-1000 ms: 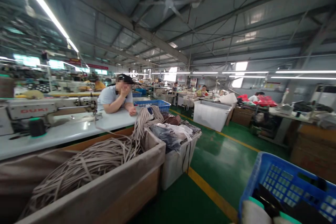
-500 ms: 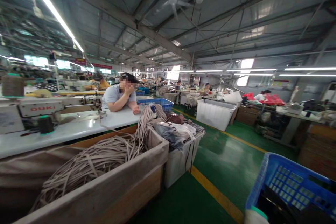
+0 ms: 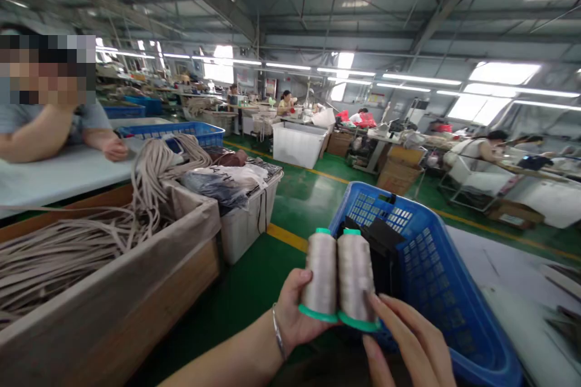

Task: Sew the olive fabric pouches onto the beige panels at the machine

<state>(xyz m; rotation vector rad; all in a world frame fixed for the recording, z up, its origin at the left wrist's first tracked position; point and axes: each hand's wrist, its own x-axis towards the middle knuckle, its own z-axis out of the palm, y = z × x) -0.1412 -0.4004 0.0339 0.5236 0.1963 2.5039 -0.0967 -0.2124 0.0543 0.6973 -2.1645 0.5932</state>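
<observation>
Two cones of pale grey-beige thread stand side by side in front of me, each with a green top and a green base rim. My left hand (image 3: 299, 308), a bangle on its wrist, is closed around the left thread cone (image 3: 321, 272), thumb on its side. The right thread cone (image 3: 356, 275) leans close beside it. My right hand (image 3: 411, 338) has its fingertips on the lower side of that cone and its thumb near the base rim. The left fingers are hidden behind and under the cones. Behind the cones is a blue plastic basket (image 3: 436, 266) with black items inside.
On the left, a large bin (image 3: 195, 217) holds tangled beige strips (image 3: 91, 242). A white tub (image 3: 245, 224) with plastic-wrapped items stands beyond it. A co-worker (image 3: 49, 115) leans on a table at far left. A pale tabletop (image 3: 490, 248) lies right of the basket.
My view has swung right and down. Both hands and the two thread cones have come into view, with the blue basket now nearer the middle. The co-worker has shifted to the left edge.
</observation>
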